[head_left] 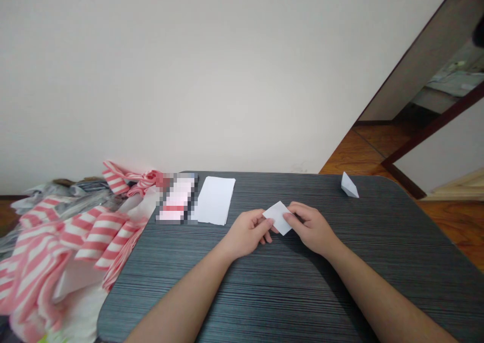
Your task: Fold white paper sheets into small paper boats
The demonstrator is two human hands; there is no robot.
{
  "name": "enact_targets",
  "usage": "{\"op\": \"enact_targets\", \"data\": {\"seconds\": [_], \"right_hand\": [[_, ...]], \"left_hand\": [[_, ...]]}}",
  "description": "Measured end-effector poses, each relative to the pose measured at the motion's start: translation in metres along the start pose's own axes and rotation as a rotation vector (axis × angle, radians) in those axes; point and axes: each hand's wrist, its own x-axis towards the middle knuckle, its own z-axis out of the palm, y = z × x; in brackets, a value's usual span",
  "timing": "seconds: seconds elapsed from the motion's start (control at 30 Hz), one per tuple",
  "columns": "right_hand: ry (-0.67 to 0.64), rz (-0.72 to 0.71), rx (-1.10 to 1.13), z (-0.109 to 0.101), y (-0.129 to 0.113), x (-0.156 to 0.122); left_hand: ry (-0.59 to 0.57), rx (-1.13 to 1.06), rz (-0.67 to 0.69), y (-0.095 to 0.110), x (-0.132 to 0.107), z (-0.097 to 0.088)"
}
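Observation:
A small white square of folded paper [280, 216] is held over the table, one corner turned toward me. On its left side, my left hand [249, 232] pinches it with the thumb on top and the fingers beneath. My right hand [312, 227] grips the opposite side in the same way, thumb above. Farther right, a folded white paper shape [349, 186] with a pointed tip stands on the table. A stack of white paper sheets [216, 200] lies to the left of my hands.
The dark, wood-grained table [242, 292] stands against a pale wall [227, 80]. Next to the paper stack lies a flat pixelated item [177, 199]. Red-and-white striped cloth [102, 232] is heaped along the left edge. Beyond the right side is a wooden floor [359, 146].

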Motion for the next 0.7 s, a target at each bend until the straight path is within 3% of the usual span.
{"op": "enact_targets", "data": {"seconds": [0.37, 0.57, 0.7], "right_hand": [[-0.055, -0.003, 0.031, 0.0010, -0.0013, 0.0004], [-0.105, 0.067, 0.099, 0.0017, -0.0024, -0.0007], [-0.071, 0.087, 0.059, 0.0014, -0.0033, -0.0013]], "left_hand": [[0.020, -0.030, -0.059, -0.0012, 0.0014, -0.0018], [0.013, 0.023, -0.063, -0.0050, 0.0020, -0.0013], [0.028, -0.036, -0.075, -0.0036, 0.0028, -0.0005]]}}
